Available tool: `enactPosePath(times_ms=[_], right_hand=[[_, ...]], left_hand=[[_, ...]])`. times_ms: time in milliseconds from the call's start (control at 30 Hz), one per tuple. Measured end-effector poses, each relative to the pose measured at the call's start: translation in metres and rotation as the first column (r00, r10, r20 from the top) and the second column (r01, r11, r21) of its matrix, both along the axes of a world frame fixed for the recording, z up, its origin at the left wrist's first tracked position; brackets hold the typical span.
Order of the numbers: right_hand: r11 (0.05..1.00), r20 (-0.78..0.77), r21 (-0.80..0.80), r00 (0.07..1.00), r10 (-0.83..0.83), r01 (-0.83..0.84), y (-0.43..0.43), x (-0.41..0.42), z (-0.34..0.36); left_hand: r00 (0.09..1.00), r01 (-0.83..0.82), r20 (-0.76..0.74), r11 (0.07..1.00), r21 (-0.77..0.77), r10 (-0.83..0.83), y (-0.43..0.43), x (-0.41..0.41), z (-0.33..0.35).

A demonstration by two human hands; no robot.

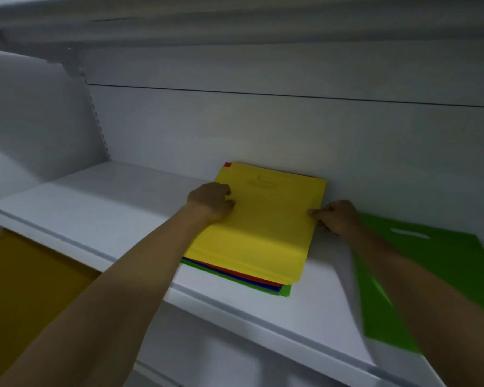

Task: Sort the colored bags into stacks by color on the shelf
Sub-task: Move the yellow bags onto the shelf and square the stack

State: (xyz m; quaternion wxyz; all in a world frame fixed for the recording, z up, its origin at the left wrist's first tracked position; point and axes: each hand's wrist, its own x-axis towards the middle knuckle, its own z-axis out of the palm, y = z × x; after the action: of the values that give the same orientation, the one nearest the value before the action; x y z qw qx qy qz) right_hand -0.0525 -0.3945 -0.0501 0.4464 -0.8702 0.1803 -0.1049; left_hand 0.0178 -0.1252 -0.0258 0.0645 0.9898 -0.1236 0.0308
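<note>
Yellow bag (260, 219) atop mixed stack (274, 286), left fingers (229, 203) curled on its left edge, right fingers (315, 213) pinched on its right.

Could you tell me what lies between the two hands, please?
In the head view, the yellow bag atop the mixed stack lies there; the left hand and right hand grip its edges.

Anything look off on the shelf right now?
The pile under the yellow bag is mixed and uneven: red, blue and green edges jut out at its front, a red corner at the back.
</note>
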Motion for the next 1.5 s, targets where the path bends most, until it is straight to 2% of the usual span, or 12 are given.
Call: enactPosePath(times_ms=[200, 267, 333, 367, 500, 600, 733, 900, 967, 1167, 1300, 1500], right_hand=[[0.988, 0.182, -0.071, 0.976, -0.123, 0.138, 0.018, -0.003, 0.004], [0.969, 0.241, 0.212, 0.954, -0.177, 0.126, 0.03, -0.008, 0.015], [0.855, 0.256, 0.517, 0.948, -0.189, 0.031, 0.039, -0.013, 0.026], [0.814, 0.267, 0.582, 0.945, -0.188, -0.003, 0.042, -0.015, 0.03], [0.769, 0.356, 0.637, 0.905, -0.233, -0.053, 0.052, -0.024, 0.047], [0.765, 0.382, 0.644, 0.876, -0.295, -0.023, 0.051, -0.038, 0.054], [0.707, 0.253, 0.688, 0.859, -0.445, 0.164, 0.042, -0.064, 0.052], [0.621, 0.016, 0.667, 0.826, -0.564, 0.412, 0.034, -0.103, 0.022], [0.595, 0.03, 0.633, 0.752, -0.659, 0.496, 0.024, -0.125, 0.021], [0.669, 0.286, 0.36, 0.605, -0.743, 0.65, -0.017, -0.223, 0.047], [0.587, 0.317, 0.294, 0.502, -0.805, 0.754, -0.058, -0.313, 0.048], [0.458, 0.261, 0.331, 0.387, -0.884, 0.825, -0.133, -0.46, 0.043]], left_hand=[[0.997, -0.03, -0.078, 0.984, -0.178, 0.016, 0.013, 0.022, -0.002], [0.995, -0.017, -0.099, 0.972, -0.236, -0.006, 0.019, 0.03, -0.002], [0.995, 0.0, -0.097, 0.95, -0.312, -0.032, 0.025, 0.039, 0.0], [0.994, 0.009, -0.098, 0.922, -0.387, -0.051, 0.027, 0.043, 0.003], [0.97, -0.033, -0.181, 0.65, -0.759, -0.163, 0.03, 0.05, 0.012], [0.866, -0.151, -0.332, 0.439, -0.886, -0.373, 0.032, 0.047, 0.017], [0.818, -0.129, -0.279, 0.313, -0.941, -0.503, 0.013, 0.038, 0.017], [0.874, 0.142, -0.079, 0.408, -0.902, -0.479, -0.035, 0.014, 0.024], [0.871, 0.226, -0.02, 0.438, -0.87, -0.491, -0.059, 0.003, 0.032], [0.797, 0.481, 0.147, 0.469, -0.741, -0.586, -0.141, -0.064, 0.052], [0.75, 0.535, 0.151, 0.457, -0.71, -0.644, -0.215, -0.138, 0.053], [0.636, 0.527, 0.146, 0.288, -0.799, -0.758, -0.322, -0.275, 0.045]])
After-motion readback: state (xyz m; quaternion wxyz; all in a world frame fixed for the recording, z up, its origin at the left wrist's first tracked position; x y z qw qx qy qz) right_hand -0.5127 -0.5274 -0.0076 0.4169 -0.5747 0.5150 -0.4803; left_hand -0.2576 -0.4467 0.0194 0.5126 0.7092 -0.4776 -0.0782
